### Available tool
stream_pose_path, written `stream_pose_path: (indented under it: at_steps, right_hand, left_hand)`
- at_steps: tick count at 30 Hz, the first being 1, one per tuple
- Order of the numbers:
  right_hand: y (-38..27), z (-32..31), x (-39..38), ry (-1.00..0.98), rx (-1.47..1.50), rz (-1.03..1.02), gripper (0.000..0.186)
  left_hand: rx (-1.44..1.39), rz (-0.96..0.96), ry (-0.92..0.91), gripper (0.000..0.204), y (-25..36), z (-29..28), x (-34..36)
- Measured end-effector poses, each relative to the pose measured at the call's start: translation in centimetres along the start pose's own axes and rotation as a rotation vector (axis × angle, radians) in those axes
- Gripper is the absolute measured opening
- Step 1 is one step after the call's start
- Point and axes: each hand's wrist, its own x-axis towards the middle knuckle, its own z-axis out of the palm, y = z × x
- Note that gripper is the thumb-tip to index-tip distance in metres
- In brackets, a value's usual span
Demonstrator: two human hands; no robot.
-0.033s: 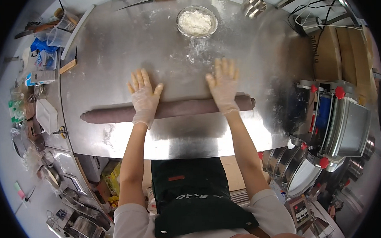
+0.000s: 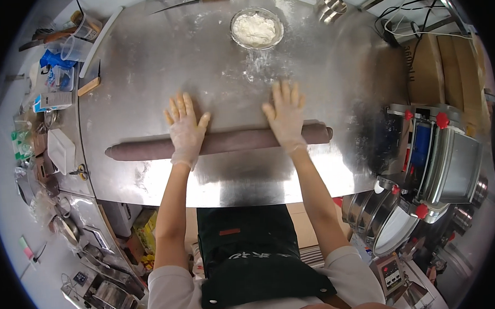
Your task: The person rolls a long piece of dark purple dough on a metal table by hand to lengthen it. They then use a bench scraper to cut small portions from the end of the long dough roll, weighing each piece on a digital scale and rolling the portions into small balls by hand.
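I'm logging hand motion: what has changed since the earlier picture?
The translucent-gloved right hand has shifted slightly left and toward the body; the translucent-gloved left hand slightly toward the body. Nothing was visibly grasped or released. The long purplish-brown cylindrical roll and round bowl of white powder stayed put.

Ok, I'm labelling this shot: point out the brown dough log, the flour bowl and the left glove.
Brown dough log (image 2: pixel 225 142): head view, middle of its length.
Flour bowl (image 2: pixel 258 47): head view, near side of its rim.
Left glove (image 2: pixel 186 134): head view, its back.
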Motion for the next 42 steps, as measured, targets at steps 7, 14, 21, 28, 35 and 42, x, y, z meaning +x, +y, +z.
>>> stream_pose_path:
  at_steps: [7,14,21,28,35,42]
  right_hand:
    - [-3.3,-3.3,-16.7,-0.195,-0.002,0.043,0.069]
    - [-0.3,-1.8,-4.2,0.001,-0.053,0.216,0.057]
    - [-0.3,-2.1,-19.4,-0.066,-0.073,0.117,0.058]
    - [1.2,-1.8,-7.2,0.074,-0.090,0.206,0.055]
    - [-0.1,0.9,-2.6,-0.043,-0.082,0.350,0.065]
    - [-8.1,-0.3,-5.9,-0.227,0.099,-0.177,0.061]
  left_hand:
    - [0.044,0.092,-0.225,0.066,-3.9,-2.2,-15.5]
    - [0.015,-0.031,0.044,0.052,-5.6,-0.3,-3.7]
    - [0.093,-0.022,-0.053,0.059,-9.7,0.9,-17.5]
    - [-0.035,-0.012,-0.009,0.061,-10.0,-1.1,-6.3]
    - [0.027,-0.153,-0.013,0.068,-7.5,1.4,0.8]
    - [-0.155,0.254,-0.096,0.072,2.5,1.5,-6.5]
